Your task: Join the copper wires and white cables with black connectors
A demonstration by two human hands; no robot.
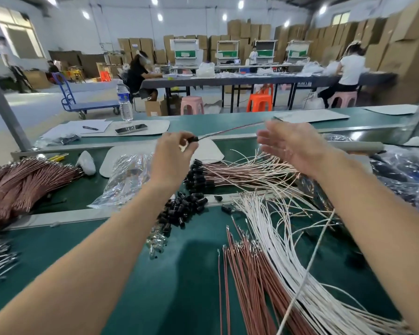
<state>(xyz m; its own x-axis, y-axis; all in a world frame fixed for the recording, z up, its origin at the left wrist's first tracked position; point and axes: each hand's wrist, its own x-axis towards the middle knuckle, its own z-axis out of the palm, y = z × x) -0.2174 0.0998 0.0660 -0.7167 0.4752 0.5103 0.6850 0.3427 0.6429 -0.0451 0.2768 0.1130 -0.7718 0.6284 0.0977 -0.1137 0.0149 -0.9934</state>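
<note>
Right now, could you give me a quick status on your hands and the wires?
Left hand pinching a black connector, wires trailing right. Right hand open, empty. Loose connector pile and white cables below, nothing blocking.

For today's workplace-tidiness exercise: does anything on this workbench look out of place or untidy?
Mostly sorted piles, but two stray black connectors lie apart from the loose connector heap, near the white cables. One white cable also crosses the bundle at an angle. Nothing looks damaged or spilled.
</note>
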